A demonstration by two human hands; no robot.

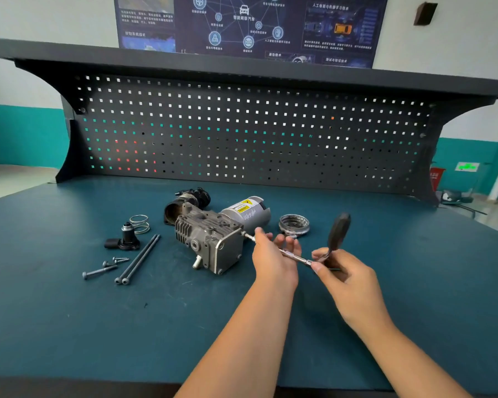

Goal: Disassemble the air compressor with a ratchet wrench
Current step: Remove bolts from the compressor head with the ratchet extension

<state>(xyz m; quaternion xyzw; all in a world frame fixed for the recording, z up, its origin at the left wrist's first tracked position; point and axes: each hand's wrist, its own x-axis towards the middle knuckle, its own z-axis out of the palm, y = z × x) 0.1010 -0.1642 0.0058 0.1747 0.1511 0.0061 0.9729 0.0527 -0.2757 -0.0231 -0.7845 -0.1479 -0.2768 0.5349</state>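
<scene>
Fingers (279, 240) of your left hand (273, 262) pinch the wrench (338, 234), its bar pointing into the pump (210, 234) just beside them.

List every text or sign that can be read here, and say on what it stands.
"智能网联汽车": wall poster, under the car icon.
"通信技术": same poster, lower edge.
Poster's small print: too blurred to read.
Yellow label on the air compressor: too small to read.
Green wall sign: blurred.

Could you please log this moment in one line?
left hand: holds extension bar | right hand: grips ratchet wrench | air compressor: bar tip against it
</scene>
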